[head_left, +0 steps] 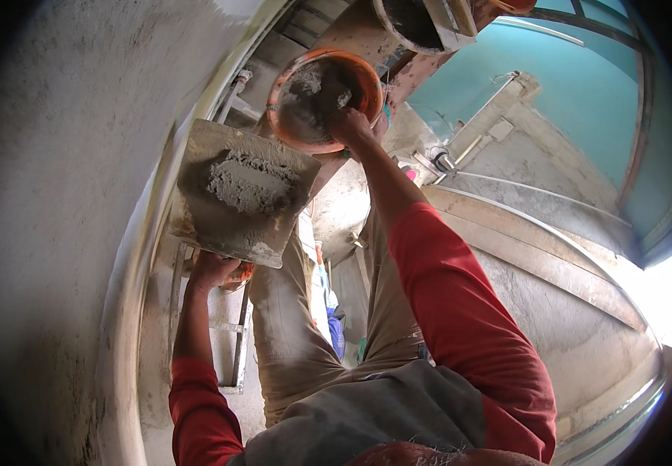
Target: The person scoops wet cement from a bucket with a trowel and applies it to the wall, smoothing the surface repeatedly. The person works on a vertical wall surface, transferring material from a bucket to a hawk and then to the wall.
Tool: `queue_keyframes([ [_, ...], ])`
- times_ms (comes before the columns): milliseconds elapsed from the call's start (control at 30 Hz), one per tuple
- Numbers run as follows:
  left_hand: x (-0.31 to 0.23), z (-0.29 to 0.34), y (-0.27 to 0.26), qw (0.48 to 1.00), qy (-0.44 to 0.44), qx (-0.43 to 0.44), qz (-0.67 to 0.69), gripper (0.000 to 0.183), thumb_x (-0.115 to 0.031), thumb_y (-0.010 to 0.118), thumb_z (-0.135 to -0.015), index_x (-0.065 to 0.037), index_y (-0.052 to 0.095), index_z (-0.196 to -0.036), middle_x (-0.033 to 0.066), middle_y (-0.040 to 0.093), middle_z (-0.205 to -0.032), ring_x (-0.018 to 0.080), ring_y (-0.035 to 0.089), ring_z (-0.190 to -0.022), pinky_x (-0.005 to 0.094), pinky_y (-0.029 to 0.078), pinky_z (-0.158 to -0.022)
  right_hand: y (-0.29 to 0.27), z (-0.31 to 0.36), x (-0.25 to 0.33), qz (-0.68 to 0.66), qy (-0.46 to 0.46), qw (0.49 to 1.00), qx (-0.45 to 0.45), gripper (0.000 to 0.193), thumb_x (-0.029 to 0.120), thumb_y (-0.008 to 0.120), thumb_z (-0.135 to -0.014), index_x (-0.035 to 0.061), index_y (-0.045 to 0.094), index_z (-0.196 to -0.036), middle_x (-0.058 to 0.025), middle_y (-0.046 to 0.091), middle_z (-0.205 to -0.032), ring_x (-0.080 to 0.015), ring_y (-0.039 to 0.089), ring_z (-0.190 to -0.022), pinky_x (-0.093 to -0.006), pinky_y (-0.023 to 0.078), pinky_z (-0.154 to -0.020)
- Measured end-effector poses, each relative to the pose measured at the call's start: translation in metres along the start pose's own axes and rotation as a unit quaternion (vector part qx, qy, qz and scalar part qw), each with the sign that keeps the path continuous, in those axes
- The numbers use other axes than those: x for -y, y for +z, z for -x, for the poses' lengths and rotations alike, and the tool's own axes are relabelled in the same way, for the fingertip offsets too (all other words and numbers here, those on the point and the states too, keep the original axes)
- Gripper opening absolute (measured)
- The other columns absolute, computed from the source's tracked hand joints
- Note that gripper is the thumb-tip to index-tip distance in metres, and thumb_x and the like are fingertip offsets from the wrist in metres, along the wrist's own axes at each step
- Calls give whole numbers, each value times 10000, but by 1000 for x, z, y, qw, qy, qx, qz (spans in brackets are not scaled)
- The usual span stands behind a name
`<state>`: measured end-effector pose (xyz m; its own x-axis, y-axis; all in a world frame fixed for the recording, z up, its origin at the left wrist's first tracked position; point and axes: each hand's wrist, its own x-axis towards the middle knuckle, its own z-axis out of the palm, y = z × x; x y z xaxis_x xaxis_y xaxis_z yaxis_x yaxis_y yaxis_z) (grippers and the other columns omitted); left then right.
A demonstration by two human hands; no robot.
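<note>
Two walls: a bare grey wall [64,171] fills the left side, while a teal wall [561,85] with a patch of bare plaster closes off the upper right.
Boards at right: long wooden planks [538,268] run slantwise beyond the right arm, with open room between them and the red sleeve [460,303].
Legs: the worker's dusty trousers [289,326] take up the lower middle, limiting room below the board.
Ladder: a metal frame [240,342] shows beside the left forearm, under the board.
Board: a square, mortar-smeared board [196,190] lies left of centre, its left edge close to the grey wall in this view; whether they touch cannot be told. Its right side faces open room before the right forearm.
Bucket: an orange-rimmed bucket [274,116] sits just beyond the board's far edge, leaving only a narrow gap in view.
Second container: another mortar-stained vessel [414,27] crowds the space beyond the bucket.
Mortar: a rough grey heap [249,184] rests mid-board, clear of every edge.
Hands: the left hand [213,270] is closed beneath the board's near edge, supporting it; the right hand [349,128] reaches over the bucket's near rim, its fingers too hidden to tell what they grip.
</note>
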<state>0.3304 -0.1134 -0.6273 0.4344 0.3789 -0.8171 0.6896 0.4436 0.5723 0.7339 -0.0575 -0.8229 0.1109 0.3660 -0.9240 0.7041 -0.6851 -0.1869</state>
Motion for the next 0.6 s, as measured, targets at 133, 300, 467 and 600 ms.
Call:
queue_keyframes([
  [133, 6, -1, -3, 999, 14, 26, -25, 328, -173, 738, -821, -62, 694, -1127, 108, 716, -1086, 307, 655, -1039, 430, 491, -953, 23, -29, 6, -83, -36, 992, 83, 354, 347, 616, -878, 21, 700, -989, -180, 717, -806, -326, 710, -665, -447, 574, -645],
  [300, 12, -1, 3, 999, 20, 39, -29, 415, -189, 729, -834, -32, 646, -1209, 130, 685, -1173, 318, 619, -1111, 418, 455, -1015, 25, -8, -10, -198, -38, 979, -27, 362, 356, 593, -897, 34, 690, -1030, -228, 687, -985, -356, 687, -926, -436, 547, -817],
  [467, 16, -2, 10, 996, 42, -18, -71, 308, -174, 682, -851, -41, 683, -1128, 147, 710, -1104, 359, 660, -1052, 455, 508, -919, 19, 24, -19, -159, -152, 972, -87, 376, 350, 630, -881, 35, 675, -1081, -223, 689, -1001, -365, 669, -971, -424, 526, -855],
  [600, 19, -7, 16, 993, 40, -43, -106, 317, -175, 670, -857, -36, 681, -1141, 164, 713, -1099, 369, 666, -1053, 453, 516, -915, 16, 41, -41, -215, -194, 948, -132, 354, 304, 641, -882, 31, 664, -1107, -181, 691, -953, -347, 648, -901, -406, 523, -811],
])
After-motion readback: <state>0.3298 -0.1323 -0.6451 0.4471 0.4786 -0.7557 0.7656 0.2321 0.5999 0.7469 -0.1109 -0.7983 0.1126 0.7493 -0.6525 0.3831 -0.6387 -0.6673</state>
